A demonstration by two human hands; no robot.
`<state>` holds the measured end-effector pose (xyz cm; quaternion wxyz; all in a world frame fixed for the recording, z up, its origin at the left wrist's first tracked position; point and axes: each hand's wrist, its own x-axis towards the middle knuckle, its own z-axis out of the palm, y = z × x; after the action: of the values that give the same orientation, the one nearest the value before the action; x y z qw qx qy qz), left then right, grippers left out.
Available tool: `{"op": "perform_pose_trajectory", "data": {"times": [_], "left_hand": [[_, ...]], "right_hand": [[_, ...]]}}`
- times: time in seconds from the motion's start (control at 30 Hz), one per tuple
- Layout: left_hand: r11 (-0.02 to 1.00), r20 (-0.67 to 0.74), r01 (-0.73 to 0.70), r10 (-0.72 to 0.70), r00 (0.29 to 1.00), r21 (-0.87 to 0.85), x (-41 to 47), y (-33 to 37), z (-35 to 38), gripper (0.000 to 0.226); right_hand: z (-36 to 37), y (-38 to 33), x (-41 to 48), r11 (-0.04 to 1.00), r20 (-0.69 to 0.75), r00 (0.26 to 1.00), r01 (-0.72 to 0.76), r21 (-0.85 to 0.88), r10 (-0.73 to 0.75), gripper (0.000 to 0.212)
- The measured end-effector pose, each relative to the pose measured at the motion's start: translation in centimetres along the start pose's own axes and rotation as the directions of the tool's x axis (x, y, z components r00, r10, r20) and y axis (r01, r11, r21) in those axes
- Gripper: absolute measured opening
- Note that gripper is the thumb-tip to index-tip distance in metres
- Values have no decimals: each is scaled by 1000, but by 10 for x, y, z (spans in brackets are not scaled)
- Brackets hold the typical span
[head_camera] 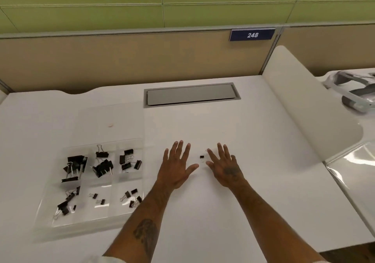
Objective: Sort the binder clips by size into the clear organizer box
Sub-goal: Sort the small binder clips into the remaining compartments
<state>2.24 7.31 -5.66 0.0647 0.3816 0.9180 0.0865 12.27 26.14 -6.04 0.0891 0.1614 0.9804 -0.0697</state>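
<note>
both hands spread flat over the worktop, one small binder clip between them

head view: the left hand (pixel 177 166) and right hand (pixel 224 166) sit at centre frame, fingers (pixel 181 148) splayed wide and released, grasping nothing. the small binder clip (pixel 202 158) lies on the white worktop (pixel 243 141) just beside the right forefinger; contact unclear. the clear organizer box (pixel 89 183), lower left of the frame, holds black clips in six compartments, lid open behind.

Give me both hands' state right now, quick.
Left hand: open, fingers spread, holding nothing.
Right hand: open, fingers spread, holding nothing; a small binder clip lies on the desk beside it.
</note>
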Motion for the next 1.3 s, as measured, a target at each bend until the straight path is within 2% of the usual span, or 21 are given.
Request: {"op": "perform_pose_trajectory", "data": {"times": [0.13,0.23,0.4,0.53,0.63,0.73,0.83,0.97,1.17,1.3], "left_hand": [[1000,110,-30,29,993,5,18,20,14,73],[999,150,-5,12,989,-44,26,33,20,70],[1000,139,24,-23,990,-6,33,46,23,61],[999,133,30,-33,991,22,41,50,19,54],[1000,135,28,-30,990,14,42,53,18,45],[999,115,45,-41,993,-28,39,54,17,31],[994,109,78,-69,992,-75,34,56,15,21],[989,105,81,-69,992,-122,22,58,14,22],[944,-34,117,-134,990,-307,0,33,-12,24],[906,-169,138,-221,960,-401,-27,-18,-44,25]], "right_hand": [[0,12,9,997,-24,997,72,1,-72,52],[4,17,16,988,-55,987,153,-2,-153,48],[11,23,22,976,-75,974,211,-45,-214,46],[14,24,24,960,-193,941,272,-60,-279,38],[20,25,26,971,-230,944,239,-24,-238,22],[25,25,21,985,-217,969,142,101,-118,16],[14,21,9,972,-201,979,68,224,-22,13],[-2,12,1,964,-201,978,8,267,48,18],[-23,-28,2,924,-200,971,-46,379,130,28],[-32,-80,11,914,-191,980,24,406,59,26]]}}
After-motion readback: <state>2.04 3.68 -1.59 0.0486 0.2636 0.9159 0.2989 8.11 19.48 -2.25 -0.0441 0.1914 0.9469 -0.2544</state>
